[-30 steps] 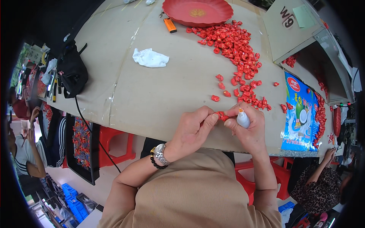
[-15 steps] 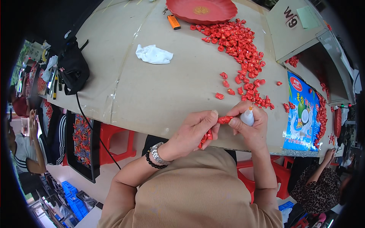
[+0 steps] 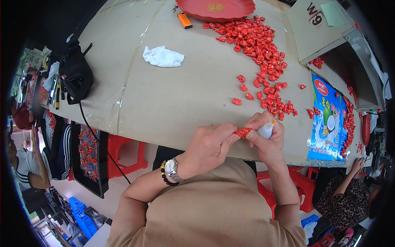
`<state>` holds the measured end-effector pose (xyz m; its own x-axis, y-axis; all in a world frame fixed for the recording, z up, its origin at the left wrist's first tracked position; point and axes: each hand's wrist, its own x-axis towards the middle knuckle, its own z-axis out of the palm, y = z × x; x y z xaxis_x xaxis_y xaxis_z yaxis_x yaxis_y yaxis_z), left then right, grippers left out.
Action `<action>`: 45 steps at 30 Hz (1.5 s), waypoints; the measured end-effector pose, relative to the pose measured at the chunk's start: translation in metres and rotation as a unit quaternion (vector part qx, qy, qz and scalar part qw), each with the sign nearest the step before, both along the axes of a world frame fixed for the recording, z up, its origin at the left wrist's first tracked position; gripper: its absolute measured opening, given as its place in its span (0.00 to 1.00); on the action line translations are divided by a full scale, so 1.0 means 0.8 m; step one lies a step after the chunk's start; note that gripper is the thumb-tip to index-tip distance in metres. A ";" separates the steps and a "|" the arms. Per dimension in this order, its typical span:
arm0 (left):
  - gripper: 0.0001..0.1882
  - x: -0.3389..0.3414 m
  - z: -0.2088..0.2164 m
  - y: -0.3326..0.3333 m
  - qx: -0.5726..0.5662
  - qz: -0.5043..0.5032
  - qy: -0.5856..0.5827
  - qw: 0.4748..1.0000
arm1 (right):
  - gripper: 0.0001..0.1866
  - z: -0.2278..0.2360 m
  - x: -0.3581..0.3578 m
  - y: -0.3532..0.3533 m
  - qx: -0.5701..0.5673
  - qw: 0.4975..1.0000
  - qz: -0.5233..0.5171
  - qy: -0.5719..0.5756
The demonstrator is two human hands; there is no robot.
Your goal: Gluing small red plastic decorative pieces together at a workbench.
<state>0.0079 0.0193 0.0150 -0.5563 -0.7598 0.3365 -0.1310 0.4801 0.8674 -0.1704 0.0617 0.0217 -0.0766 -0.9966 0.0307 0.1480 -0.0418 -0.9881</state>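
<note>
A small glossy red piece (image 3: 242, 132) is pinched between my two hands, just off the table's near edge. My left hand (image 3: 209, 145), back turned up, grips its left end with thumb and fingers. The thumb and forefinger of my right hand (image 3: 269, 144) close on its right end. Tucked in that same right hand is a small white squeeze bottle (image 3: 266, 129) with an orange tip, apparently a glue bottle. Whatever lies inside my left palm is hidden. Several loose red pieces (image 3: 271, 99) lie just beyond my hands, trailing from a larger heap (image 3: 259, 45).
A red scalloped tray (image 3: 236, 15) sits at the far side, with an orange box cutter-like object (image 3: 184, 20) beside it. White crumpled cloth (image 3: 163, 57) lies left of centre. At right are a blue printed sheet (image 3: 325, 140) and a grey cabinet (image 3: 325, 31). Other people work at both sides.
My left hand has rolled over, its back now upward, hiding the red pieces that showed in its palm. The right hand has shifted slightly, still holding the bottle.
</note>
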 end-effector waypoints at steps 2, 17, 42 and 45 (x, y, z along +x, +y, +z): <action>0.03 0.000 0.003 0.000 -0.046 0.000 -0.007 0.999 | 0.07 -0.003 -0.001 0.003 -0.044 0.998 0.007 0.032; 0.05 0.003 0.007 -0.001 -0.137 -0.014 -0.032 0.990 | 0.11 -0.012 -0.001 0.010 -0.145 0.985 0.006 0.097; 0.13 0.009 0.010 -0.028 0.706 -0.142 0.394 0.571 | 0.03 -0.009 -0.186 0.047 0.110 0.861 -0.398 0.297; 0.11 0.008 0.008 -0.024 0.705 -0.136 0.385 0.579 | 0.05 0.001 -0.185 0.046 0.086 0.828 -0.437 0.340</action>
